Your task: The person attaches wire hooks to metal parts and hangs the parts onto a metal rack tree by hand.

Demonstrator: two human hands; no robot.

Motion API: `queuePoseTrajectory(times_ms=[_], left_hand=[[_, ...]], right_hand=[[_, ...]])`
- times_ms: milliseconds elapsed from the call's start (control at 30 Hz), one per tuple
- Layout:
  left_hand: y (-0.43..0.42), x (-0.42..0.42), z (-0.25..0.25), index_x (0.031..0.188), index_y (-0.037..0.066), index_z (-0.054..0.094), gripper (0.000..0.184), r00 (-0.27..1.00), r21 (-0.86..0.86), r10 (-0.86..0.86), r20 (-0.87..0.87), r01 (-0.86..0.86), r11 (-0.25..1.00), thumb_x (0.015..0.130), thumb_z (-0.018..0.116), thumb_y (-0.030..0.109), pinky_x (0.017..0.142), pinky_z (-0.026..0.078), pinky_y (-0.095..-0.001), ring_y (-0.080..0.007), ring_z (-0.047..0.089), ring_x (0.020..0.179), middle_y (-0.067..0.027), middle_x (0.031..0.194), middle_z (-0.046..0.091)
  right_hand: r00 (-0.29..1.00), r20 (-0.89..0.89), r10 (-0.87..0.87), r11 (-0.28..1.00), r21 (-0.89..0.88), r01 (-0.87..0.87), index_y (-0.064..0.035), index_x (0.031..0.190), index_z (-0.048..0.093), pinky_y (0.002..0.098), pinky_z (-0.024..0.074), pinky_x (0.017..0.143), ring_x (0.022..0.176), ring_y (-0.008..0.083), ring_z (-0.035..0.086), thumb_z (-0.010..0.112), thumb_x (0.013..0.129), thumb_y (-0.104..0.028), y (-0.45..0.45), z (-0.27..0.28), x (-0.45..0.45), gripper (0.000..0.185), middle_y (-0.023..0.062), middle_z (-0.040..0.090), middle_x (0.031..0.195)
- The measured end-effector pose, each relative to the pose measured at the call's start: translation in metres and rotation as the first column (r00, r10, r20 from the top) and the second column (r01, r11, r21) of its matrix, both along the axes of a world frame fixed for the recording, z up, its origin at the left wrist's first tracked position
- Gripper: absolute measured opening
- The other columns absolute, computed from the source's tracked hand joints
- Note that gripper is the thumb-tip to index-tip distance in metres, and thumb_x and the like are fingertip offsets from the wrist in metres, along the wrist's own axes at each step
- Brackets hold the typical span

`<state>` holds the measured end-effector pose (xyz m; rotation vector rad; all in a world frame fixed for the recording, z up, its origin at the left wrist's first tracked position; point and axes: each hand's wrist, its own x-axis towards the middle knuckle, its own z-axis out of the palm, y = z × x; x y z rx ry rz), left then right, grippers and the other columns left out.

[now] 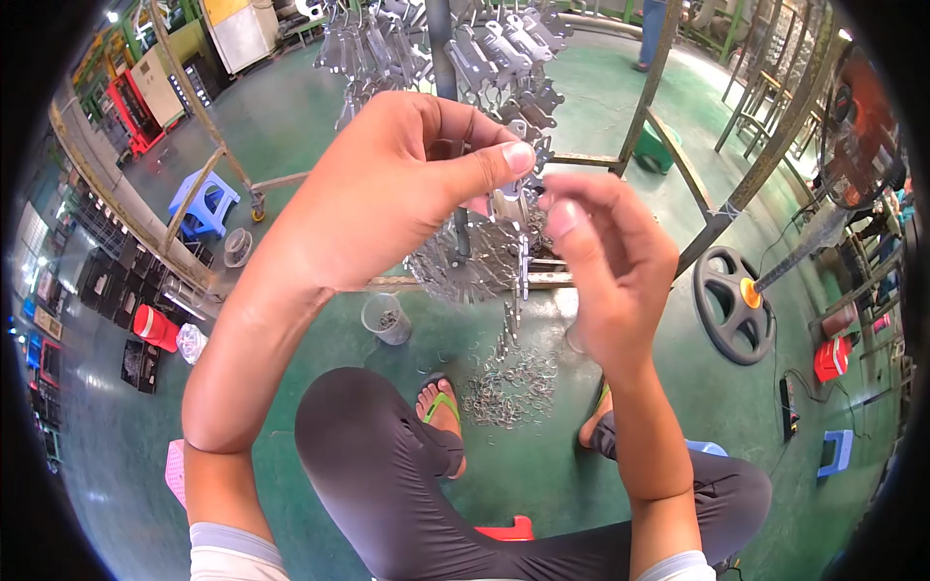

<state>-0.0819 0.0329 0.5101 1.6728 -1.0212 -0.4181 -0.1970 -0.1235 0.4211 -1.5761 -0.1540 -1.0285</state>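
My left hand [378, 194] reaches in from the left, thumb and forefinger closed at the upper part of a shiny metal bracket [510, 208]. This bracket hangs in a chain of similar stamped pieces. Just to its right is my right hand [620, 257], its fingers curled and thumb drawn in toward the forefinger; whatever small thing it pinches is hidden. Behind my hands, more metal brackets [504, 48] hang in bunches around a dark upright post [441, 48]. A lower cluster of metal parts [450, 266] hangs below my left hand.
Small metal hooks [509, 387] lie scattered on the green floor between my feet. A clear plastic cup [387, 320] with small parts stands left of them. A rusty frame [712, 237] surrounds the hanging parts. A fan's round base [733, 305] and a blue stool [203, 201] stand at the sides.
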Motion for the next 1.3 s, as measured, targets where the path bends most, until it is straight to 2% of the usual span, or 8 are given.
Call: queuePoseTrajectory(times_ms=[100, 233, 333, 633, 733, 833, 1133, 1300], left_hand=[[-0.005, -0.003, -0.007, 0.106, -0.003, 0.074, 0.028, 1.000, -0.035, -0.017, 0.022, 0.018, 0.999, 0.096, 0.076, 0.024, 0.080, 0.050, -0.0259, -0.0085, 0.063, 0.086, -0.0028, 0.094, 0.072], [-0.006, -0.005, -0.009, 0.106, -0.003, 0.074, 0.028, 1.000, -0.098, 0.008, 0.029, -0.005, 0.995, 0.097, 0.075, 0.023, 0.080, 0.049, -0.0258, -0.0087, 0.062, 0.085, -0.0023, 0.093, 0.071], [-0.005, -0.006, -0.009, 0.107, -0.002, 0.074, 0.027, 0.999, -0.113, 0.015, 0.044, -0.010, 0.994, 0.097, 0.075, 0.023, 0.083, 0.050, -0.0266, -0.0095, 0.064, 0.088, -0.0031, 0.094, 0.072], [-0.013, -0.004, -0.027, 0.109, -0.003, 0.075, 0.023, 0.987, -0.224, 0.011, -0.162, -0.047, 0.973, 0.096, 0.076, 0.016, 0.086, 0.051, -0.0270, -0.0107, 0.067, 0.095, -0.0078, 0.103, 0.076], [-0.006, -0.003, -0.024, 0.109, -0.003, 0.075, 0.023, 0.985, -0.214, 0.044, -0.166, -0.080, 0.973, 0.094, 0.078, 0.015, 0.088, 0.052, -0.0271, -0.0124, 0.069, 0.095, -0.0111, 0.107, 0.077], [-0.004, 0.003, -0.033, 0.107, -0.003, 0.076, 0.023, 0.990, -0.249, 0.046, -0.132, -0.079, 0.965, 0.092, 0.079, 0.015, 0.087, 0.052, -0.0252, -0.0126, 0.069, 0.096, -0.0125, 0.108, 0.077], [0.019, 0.000, -0.020, 0.119, -0.003, 0.064, 0.042, 0.984, -0.207, 0.080, -0.157, -0.112, 0.972, 0.085, 0.085, 0.009, 0.077, 0.062, -0.0280, -0.0172, 0.074, 0.093, -0.0138, 0.105, 0.074], [0.026, 0.003, -0.019, 0.121, -0.007, 0.063, 0.039, 0.945, -0.283, 0.037, -0.326, -0.134, 0.950, 0.090, 0.079, 0.009, 0.080, 0.065, -0.0321, -0.0228, 0.076, 0.088, -0.0152, 0.105, 0.073]], right_hand=[[0.977, -0.039, 0.209, 0.944, 0.268, -0.191, 0.0037, 0.113, 0.070, 0.0223, 0.0497, 0.074, 0.087, 0.0104, 0.063, 0.077, 0.091, -0.006, 0.001, 0.021, -0.002, 0.025, 0.0046, 0.069, 0.101], [0.979, -0.192, 0.072, 0.984, -0.146, -0.101, 0.0041, 0.121, 0.067, 0.0262, 0.0529, 0.084, 0.112, 0.0113, 0.059, 0.084, 0.089, -0.017, -0.017, 0.011, 0.001, 0.041, 0.0064, 0.069, 0.114], [0.950, -0.149, 0.274, 0.946, 0.222, -0.238, 0.0030, 0.118, 0.069, 0.0284, 0.0538, 0.088, 0.106, 0.0138, 0.063, 0.082, 0.090, -0.015, -0.003, 0.009, -0.001, 0.036, 0.0074, 0.070, 0.112], [0.876, -0.013, 0.482, 0.693, 0.618, -0.372, 0.0079, 0.119, 0.069, 0.0327, 0.0582, 0.088, 0.092, 0.0204, 0.073, 0.078, 0.092, -0.007, -0.014, -0.008, 0.008, 0.032, 0.0142, 0.075, 0.105], [0.879, -0.035, 0.475, 0.713, 0.602, -0.361, 0.0092, 0.119, 0.068, 0.0424, 0.0613, 0.088, 0.095, 0.0265, 0.073, 0.070, 0.095, -0.003, -0.018, -0.013, 0.009, 0.027, 0.0204, 0.074, 0.108], [0.867, -0.066, 0.493, 0.704, 0.616, -0.353, 0.0068, 0.117, 0.070, 0.0335, 0.0594, 0.085, 0.090, 0.0210, 0.073, 0.078, 0.092, -0.007, -0.017, -0.011, 0.007, 0.029, 0.0149, 0.076, 0.104], [0.825, -0.089, 0.559, 0.669, 0.637, -0.384, 0.0069, 0.114, 0.072, 0.0356, 0.0608, 0.087, 0.092, 0.0212, 0.073, 0.079, 0.091, -0.006, -0.016, -0.014, 0.001, 0.027, 0.0154, 0.076, 0.104], [0.816, -0.056, 0.575, 0.637, 0.657, -0.403, 0.0072, 0.114, 0.071, 0.0393, 0.0617, 0.089, 0.095, 0.0209, 0.072, 0.077, 0.091, -0.004, -0.022, -0.015, -0.004, 0.026, 0.0151, 0.075, 0.105]])
